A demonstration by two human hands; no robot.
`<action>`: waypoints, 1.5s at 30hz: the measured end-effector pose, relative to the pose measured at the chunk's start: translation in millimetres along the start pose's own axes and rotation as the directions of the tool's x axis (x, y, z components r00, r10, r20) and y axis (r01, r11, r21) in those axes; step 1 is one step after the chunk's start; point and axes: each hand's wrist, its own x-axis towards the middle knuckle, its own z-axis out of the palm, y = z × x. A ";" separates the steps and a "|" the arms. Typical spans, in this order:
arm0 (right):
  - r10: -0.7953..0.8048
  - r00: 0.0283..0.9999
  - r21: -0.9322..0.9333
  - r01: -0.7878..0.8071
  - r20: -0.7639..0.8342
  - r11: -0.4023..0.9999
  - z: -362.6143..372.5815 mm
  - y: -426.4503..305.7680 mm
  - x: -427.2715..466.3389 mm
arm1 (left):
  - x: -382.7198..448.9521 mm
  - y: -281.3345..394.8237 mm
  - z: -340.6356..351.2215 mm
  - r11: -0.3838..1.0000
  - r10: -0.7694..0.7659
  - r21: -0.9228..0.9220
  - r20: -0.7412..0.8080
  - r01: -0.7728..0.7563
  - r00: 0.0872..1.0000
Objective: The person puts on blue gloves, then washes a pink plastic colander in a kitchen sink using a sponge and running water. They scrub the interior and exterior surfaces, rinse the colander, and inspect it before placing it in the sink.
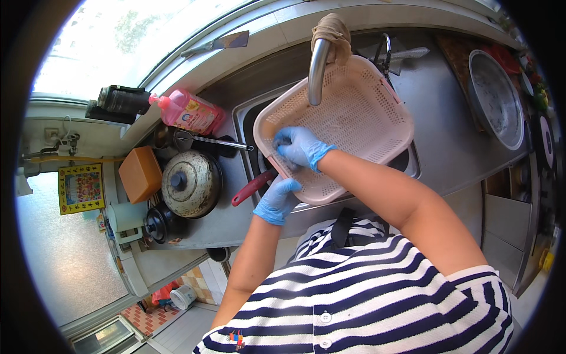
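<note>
A pale pink plastic basket (358,110) with perforated walls rests tilted over the stainless steel sink (239,117). My left hand (278,199), in a blue disposable glove, grips the basket's near left rim. Inside the basket, my gloved right hand (296,144) presses a greyish scouring pad (281,142) against the left wall; the fingers hide most of the pad. The steel faucet spout (319,73), with a tan cloth (334,35) wrapped round its top, hangs above the basket. Beside my left hand, a red handle (252,188) sticks out of the sink.
Left on the counter are a pink soap bottle (194,113), a whisk (221,142), a lidded pan (190,183), an orange-brown box (140,175) and a black pot (161,225). A cleaver (221,43) lies on the sill. A large metal basin (495,99) stands at right.
</note>
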 end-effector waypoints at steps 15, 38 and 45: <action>-0.070 0.972 0.300 0.138 -0.225 0.944 24.0 -25.2 0.5 | -9.4 8.6 3.1 0.974 0.184 0.148 -0.089 -0.169 0.979; -0.329 0.921 -0.284 0.378 0.208 0.881 11.3 -15.3 -61.3 | 0.9 31.5 3.3 0.909 0.415 0.042 -0.146 -0.414 0.898; -0.378 0.926 -0.615 0.301 0.005 0.729 -40.0 28.8 -61.0 | -6.5 30.3 18.9 0.828 0.560 0.129 -0.212 -0.545 0.801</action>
